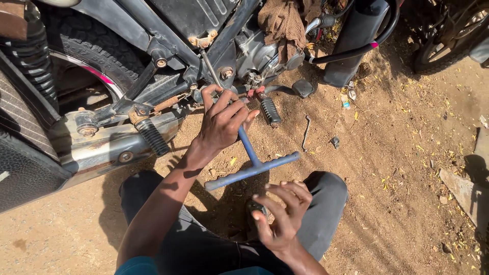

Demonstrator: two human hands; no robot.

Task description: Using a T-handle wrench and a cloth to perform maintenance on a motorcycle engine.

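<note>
Blue-painted steel marks the one tool in use: a T-handle wrench, its shaft running up from the crossbar toward the underside of a motorcycle. One left hand wraps around the upper part of that shaft, fingers curled over it close to where it meets the engine area, so the wrench hangs tilted between the bike and the person's knees. One right hand sits lower, just below the crossbar and not touching it; its fingers are half curled, and a small dark object shows at the fingertips, though whether it is pinched or only lies behind them cannot be told.

Two ribbed black footpegs show on the bike: one rear footpeg beside the chrome exhaust, one front footpeg just right of the left hand. One brown rag is draped over the engine. On the bare dirt ground lie one thin bent metal rod and, near it, one small dark nut. One black cylindrical part stands upright at the top. Nothing in view serves as a container.
</note>
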